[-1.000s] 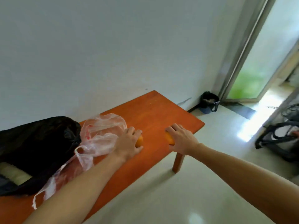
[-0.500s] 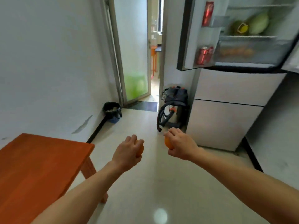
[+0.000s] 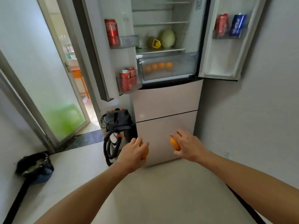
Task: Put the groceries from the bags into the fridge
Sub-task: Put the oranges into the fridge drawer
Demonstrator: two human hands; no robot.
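Note:
My left hand (image 3: 131, 153) grips an orange (image 3: 144, 153), mostly hidden by its fingers. In my right hand (image 3: 188, 147) sits a second orange (image 3: 175, 143), its left side showing. Both hands hover in front of the fridge's lower drawers (image 3: 165, 113). The fridge (image 3: 166, 39) stands ahead with both upper doors open. Its clear crisper drawer (image 3: 168, 66) holds several oranges. A pale green melon (image 3: 168, 38) and a yellow-capped bottle (image 3: 156, 43) rest on the shelf above. Red cans (image 3: 127, 79) fill the left door bins; a red and a blue can (image 3: 237, 25) stand in the right door.
A black vacuum cleaner (image 3: 117, 126) with a coiled hose stands left of the fridge. A black-lined bin (image 3: 34, 167) sits on the floor at the left wall. A frosted glass door (image 3: 53, 88) stands ajar at left. Pale floor stretches between me and the fridge.
The view swung from the orange table and bags round to the fridge. Both hands lifted an orange each off the table and carried them toward the fridge, now closer.

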